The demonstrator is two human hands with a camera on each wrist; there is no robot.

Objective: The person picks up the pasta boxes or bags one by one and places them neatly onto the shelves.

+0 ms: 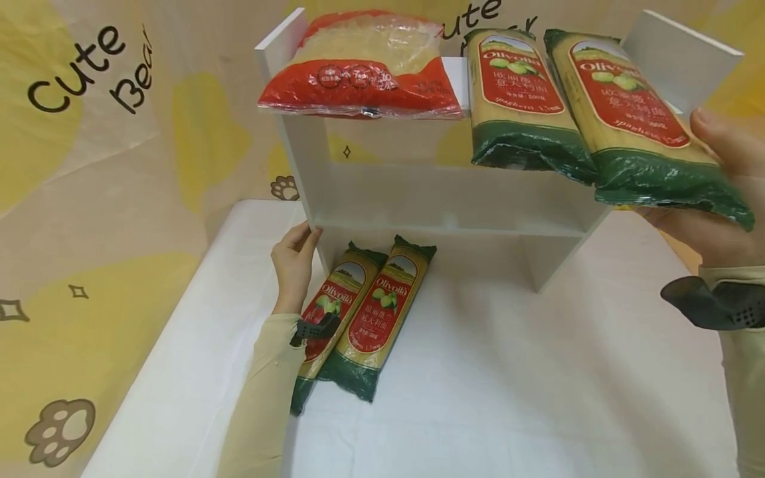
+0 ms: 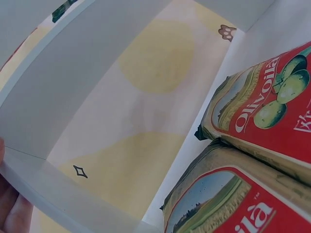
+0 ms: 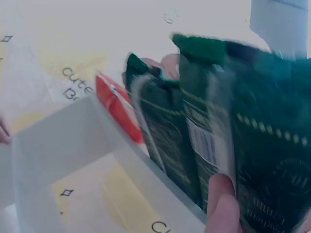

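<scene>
My left hand (image 1: 293, 265) grips the left side panel of a white shelf (image 1: 382, 196) near its middle board, thumb and fingers at the panel's edge. At the upper right, my right hand (image 1: 738, 149) holds a spaghetti pack (image 1: 639, 109) with a red label and green end. That pack leans on the top board, its green end jutting past the front edge; in the right wrist view a fingertip (image 3: 221, 194) presses its back. Close beside it lies a second spaghetti pack (image 1: 522, 93). A red and clear bag of pasta (image 1: 364, 66) rests at the top left.
Below the shelf, two more spaghetti packs (image 1: 379, 312) lie side by side on the white-covered table (image 1: 478, 398), the outer one partly hidden by my left forearm. An upright end panel (image 1: 681, 56) bounds the top board at right. Patterned yellow cloth (image 1: 119, 199) hangs behind.
</scene>
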